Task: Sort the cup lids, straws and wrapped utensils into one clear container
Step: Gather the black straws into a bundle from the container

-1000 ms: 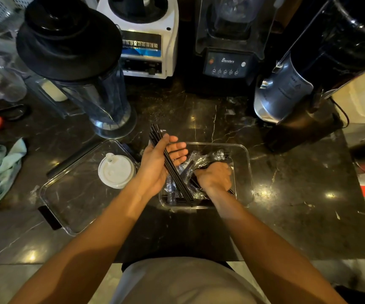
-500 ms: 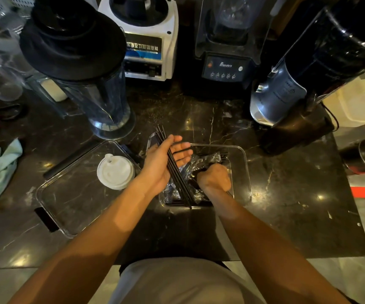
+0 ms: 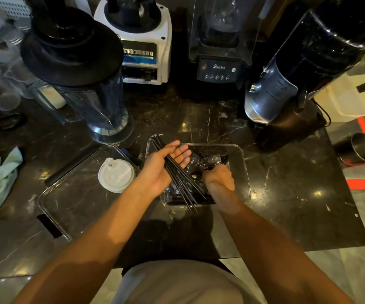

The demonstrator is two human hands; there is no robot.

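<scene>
A: Why is the left hand [image 3: 164, 170] lying palm-up like that over the small clear container [image 3: 241, 170]?

B: It works as a cradle. The fingers are spread fairly wide and only loosely curled, and the bundle of black straws [image 3: 178, 176] rests slantwise across the palm, far ends past the container's far left corner, near ends sticking out over its near wall. Held loosely, more straws can be laid in beside them, I'd say

A: And the right hand [image 3: 218, 177]?

B: Knuckles up, curled down into the container among the wrapped utensils [image 3: 207, 161]. Whether it has pinched a straw or a packet I cannot tell; the fingertips are hidden

A: So the straws and utensils share one tub. What about the lids?

B: A white cup lid [image 3: 116, 174] sits in the far right corner of the larger clear container [image 3: 52, 207], just left of the small one, on the dark marble counter [image 3: 286, 194]. My guess is the straws are being fished out of the crinkly wrappers so everything ends up together in the big tray

A: The risk?

B: The loose bundle could roll off the open palm
</scene>
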